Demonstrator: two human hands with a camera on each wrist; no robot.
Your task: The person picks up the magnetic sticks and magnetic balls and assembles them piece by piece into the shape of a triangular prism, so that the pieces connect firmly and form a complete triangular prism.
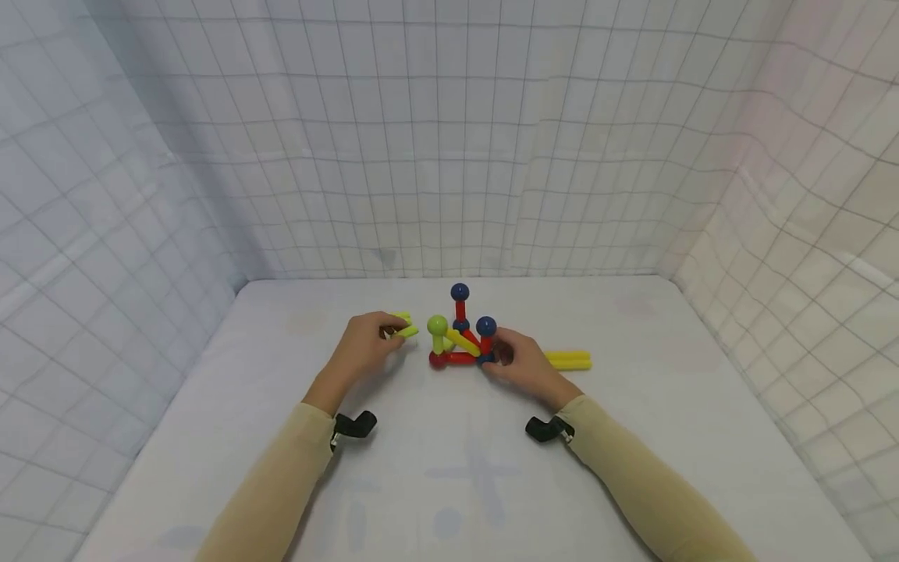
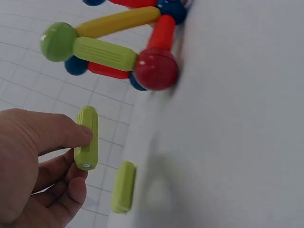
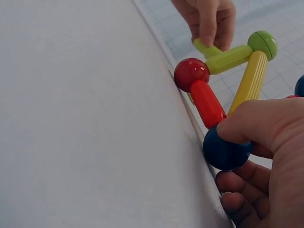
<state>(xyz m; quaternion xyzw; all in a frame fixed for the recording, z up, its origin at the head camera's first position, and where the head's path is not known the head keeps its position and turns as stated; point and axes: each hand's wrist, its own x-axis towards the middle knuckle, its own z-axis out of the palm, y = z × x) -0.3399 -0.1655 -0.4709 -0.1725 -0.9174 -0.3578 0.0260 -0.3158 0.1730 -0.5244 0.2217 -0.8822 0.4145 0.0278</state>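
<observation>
With our left hand (image 1: 364,341) we pinch a short, ridged, yellow-green rod (image 2: 86,149), apart from the assembly of coloured balls and rods (image 1: 463,343) that stands on the white worktop (image 1: 421,468) between our hands; a second yellow-green rod (image 2: 123,187) lies near that hand. Our right hand (image 1: 523,364) grips a glossy dark-blue ball (image 3: 225,151) at the assembly's base, with two yellow rods (image 1: 572,364) lying side by side beyond.

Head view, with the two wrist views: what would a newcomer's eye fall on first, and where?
Most likely the bright ball-and-stick structure, just below the middle of the head view. Next, flanking it, the left hand pinches a loose green stick, while the right hand holds a low blue ball at the structure's near right corner. Right of that hand lie two yellow sticks.
</observation>
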